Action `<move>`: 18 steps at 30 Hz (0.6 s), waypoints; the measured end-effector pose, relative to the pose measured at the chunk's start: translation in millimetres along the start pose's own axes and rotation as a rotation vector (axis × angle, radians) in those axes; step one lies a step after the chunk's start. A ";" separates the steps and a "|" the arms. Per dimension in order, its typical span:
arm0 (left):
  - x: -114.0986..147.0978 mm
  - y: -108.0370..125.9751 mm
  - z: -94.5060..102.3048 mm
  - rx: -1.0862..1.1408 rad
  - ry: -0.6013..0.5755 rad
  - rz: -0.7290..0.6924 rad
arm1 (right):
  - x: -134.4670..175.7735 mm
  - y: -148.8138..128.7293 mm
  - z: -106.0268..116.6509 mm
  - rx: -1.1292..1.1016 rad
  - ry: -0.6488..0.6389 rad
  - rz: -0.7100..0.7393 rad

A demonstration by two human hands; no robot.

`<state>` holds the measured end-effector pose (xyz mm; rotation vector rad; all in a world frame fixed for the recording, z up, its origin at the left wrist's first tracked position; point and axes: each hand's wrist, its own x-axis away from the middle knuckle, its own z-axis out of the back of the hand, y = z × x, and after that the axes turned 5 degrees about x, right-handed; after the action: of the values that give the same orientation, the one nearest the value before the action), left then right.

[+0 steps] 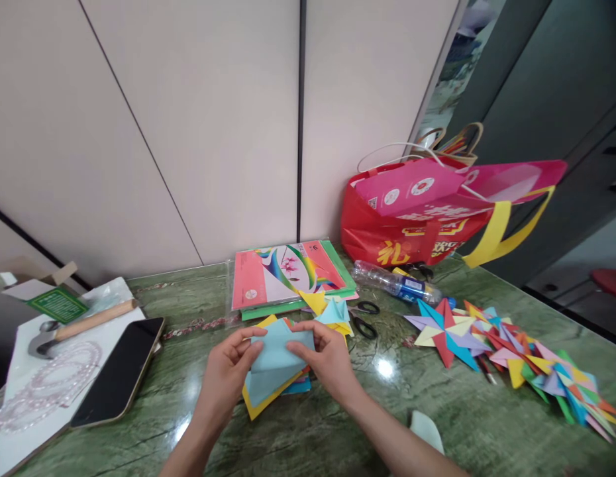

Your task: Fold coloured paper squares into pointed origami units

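A light blue sheet of paper (278, 351) with a crease across it is held up between my two hands. My left hand (232, 364) pinches its left edge between thumb and fingers. On the other side, my right hand (328, 354) grips the right edge, thumb in front. Under the sheet lies a small stack of coloured paper, with yellow paper (258, 405) showing at its lower edge. Just behind my right hand sit folded yellow and blue paper pieces (335, 313), beside black-handled scissors (365, 318).
Packs of coloured paper (288, 271) lie at the back. Folded paper stars (447, 331), a plastic bottle (397, 281) and a red bag (412, 225) are to the right. At left are a phone (120, 371), a hammer (84, 324) and beaded strands (52, 384) on a white board.
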<state>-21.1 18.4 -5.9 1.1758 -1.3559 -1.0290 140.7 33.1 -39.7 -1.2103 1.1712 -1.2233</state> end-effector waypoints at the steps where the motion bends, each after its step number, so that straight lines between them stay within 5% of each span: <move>1: -0.1 -0.1 0.2 -0.004 -0.002 -0.005 | 0.1 -0.2 -0.2 -0.004 0.002 -0.003; 18: -1.3 -1.3 0.6 -0.048 0.011 -0.051 | -2.1 2.5 -1.1 0.019 0.017 0.023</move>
<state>-21.6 19.5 -7.5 1.1846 -1.2915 -1.0839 139.6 35.2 -42.2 -1.1711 1.1809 -1.2272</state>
